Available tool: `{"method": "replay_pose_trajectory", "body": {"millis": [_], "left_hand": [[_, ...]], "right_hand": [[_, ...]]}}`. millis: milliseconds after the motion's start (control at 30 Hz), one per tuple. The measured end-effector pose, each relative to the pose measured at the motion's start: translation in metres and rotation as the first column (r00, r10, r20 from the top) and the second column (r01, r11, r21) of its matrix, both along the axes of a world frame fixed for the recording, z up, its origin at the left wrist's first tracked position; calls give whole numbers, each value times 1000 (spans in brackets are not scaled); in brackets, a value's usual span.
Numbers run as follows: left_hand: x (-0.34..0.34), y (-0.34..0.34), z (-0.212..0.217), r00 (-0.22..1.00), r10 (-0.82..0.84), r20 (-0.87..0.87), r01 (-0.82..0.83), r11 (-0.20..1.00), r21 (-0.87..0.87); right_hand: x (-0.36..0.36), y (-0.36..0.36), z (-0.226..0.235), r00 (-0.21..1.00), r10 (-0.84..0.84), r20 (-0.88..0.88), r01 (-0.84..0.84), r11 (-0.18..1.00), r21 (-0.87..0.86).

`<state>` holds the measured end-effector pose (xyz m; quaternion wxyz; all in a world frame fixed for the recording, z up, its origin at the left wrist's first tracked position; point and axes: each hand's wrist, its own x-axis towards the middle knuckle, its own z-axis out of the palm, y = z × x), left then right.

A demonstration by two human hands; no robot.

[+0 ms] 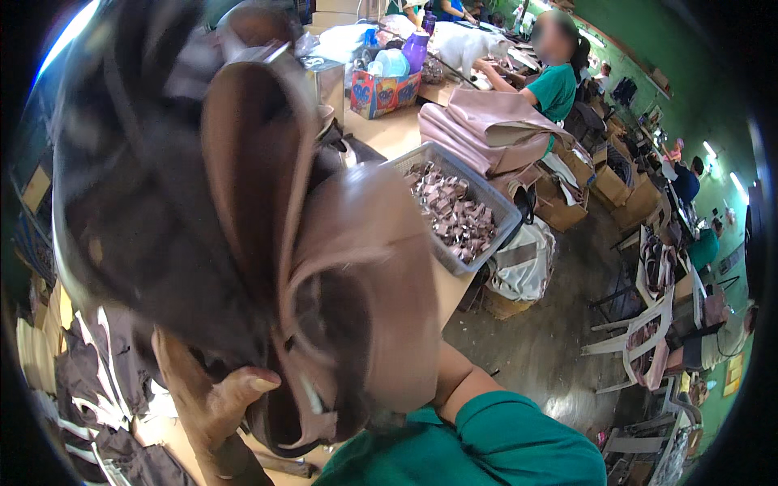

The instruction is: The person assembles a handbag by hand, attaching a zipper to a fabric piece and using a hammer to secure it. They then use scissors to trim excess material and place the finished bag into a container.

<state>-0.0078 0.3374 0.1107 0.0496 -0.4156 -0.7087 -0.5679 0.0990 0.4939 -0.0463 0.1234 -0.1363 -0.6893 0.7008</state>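
A large, motion-blurred bundle of brown leather-like material (373, 267) with dark brown fabric (154, 186) fills the left and middle of the head view. Its panels curl into loops, and I cannot tell whether it is a bag. At its lower left, my left hand (207, 397) grips it, thumb against the near side and fingers mostly behind. My right forearm (458, 377) reaches behind the bundle from the right, so my right hand is hidden. Just right of the bundle, a grey plastic tray (504, 212) holds many small brown pieces with shiny metal parts.
Folded pinkish-brown sheets (478, 121) lie on the table beyond the tray. Behind are a printed box (385, 95) and a purple bottle (416, 50). A person in green (555, 89) works there. Cardboard boxes (640, 194) and a white chair (640, 336) stand right. Dark cut pieces (130, 454) lie lower left.
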Motion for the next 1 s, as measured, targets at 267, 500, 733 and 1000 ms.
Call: {"method": "replay_pose_trajectory", "body": {"millis": [267,500,733,1000], "left_hand": [[8,78,19,924,-13,-381,14,1000,-2],[-4,92,-65,981,-175,-89,122,900,-419],[-18,60,-118,997,-45,59,69,856,-512],[-17,58,-142,991,74,114,8,808,-589]], "right_hand": [[34,139,90,934,-299,-193,336,920,201],[71,292,225,669,-556,-492,741,545,392],[99,474,211,413,-791,-452,887,236,397],[135,546,14,257,-962,93,744,258,617]]}}
